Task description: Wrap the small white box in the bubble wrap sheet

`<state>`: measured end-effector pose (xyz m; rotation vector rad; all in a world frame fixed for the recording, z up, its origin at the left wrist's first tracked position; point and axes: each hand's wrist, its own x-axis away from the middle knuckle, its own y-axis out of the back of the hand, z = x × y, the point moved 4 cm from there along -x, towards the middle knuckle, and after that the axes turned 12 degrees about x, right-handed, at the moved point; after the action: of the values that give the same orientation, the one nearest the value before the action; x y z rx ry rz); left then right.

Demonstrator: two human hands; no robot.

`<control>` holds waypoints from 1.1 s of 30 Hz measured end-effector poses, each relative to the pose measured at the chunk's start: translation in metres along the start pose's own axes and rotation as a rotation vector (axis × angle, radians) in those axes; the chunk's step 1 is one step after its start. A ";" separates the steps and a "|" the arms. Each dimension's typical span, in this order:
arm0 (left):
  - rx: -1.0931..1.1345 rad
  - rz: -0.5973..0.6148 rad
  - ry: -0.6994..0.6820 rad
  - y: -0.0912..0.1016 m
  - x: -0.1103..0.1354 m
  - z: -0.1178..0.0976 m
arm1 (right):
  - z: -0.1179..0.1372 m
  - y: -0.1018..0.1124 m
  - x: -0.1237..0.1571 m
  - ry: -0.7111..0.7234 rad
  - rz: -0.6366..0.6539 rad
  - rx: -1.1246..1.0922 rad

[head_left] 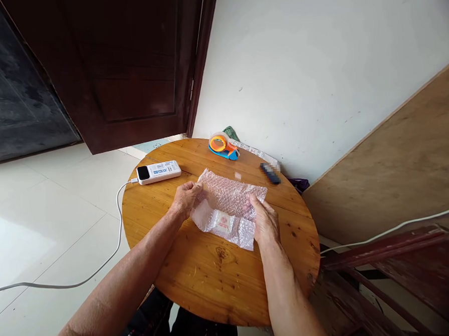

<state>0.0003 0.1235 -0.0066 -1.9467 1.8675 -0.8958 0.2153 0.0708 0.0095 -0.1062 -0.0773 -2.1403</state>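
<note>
A sheet of pinkish bubble wrap (229,190) lies over the middle of the round wooden table, held at both sides. My left hand (186,197) pinches its left edge between thumb and fingers. At the right edge, my right hand (264,218) grips the wrap, thumb on top and the other fingers partly hidden. On the near part of the wrap sits a small white packet (223,221) with red printing. Whether a layer of wrap covers this packet I cannot tell.
On the round table (216,289), a white power bank (159,172) with a cable (117,213) stands at the left. An orange and blue tape dispenser (223,146) is at the back. A dark, blurred-out object (270,173) lies at the right. Behind are a wall and a door (129,67).
</note>
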 end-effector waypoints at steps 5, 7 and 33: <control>-0.067 -0.036 -0.049 0.004 -0.004 -0.001 | -0.006 0.006 -0.010 0.119 -0.016 0.077; -0.092 -0.073 -0.114 0.007 -0.004 -0.006 | -0.008 0.007 -0.013 0.149 -0.035 0.090; -1.041 1.002 -0.133 -0.015 0.124 -0.043 | -0.017 0.015 -0.029 0.309 -0.114 0.555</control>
<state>-0.0188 0.0131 0.0632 -0.9566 2.9942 0.5939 0.2432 0.0852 -0.0105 0.5619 -0.4984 -2.1451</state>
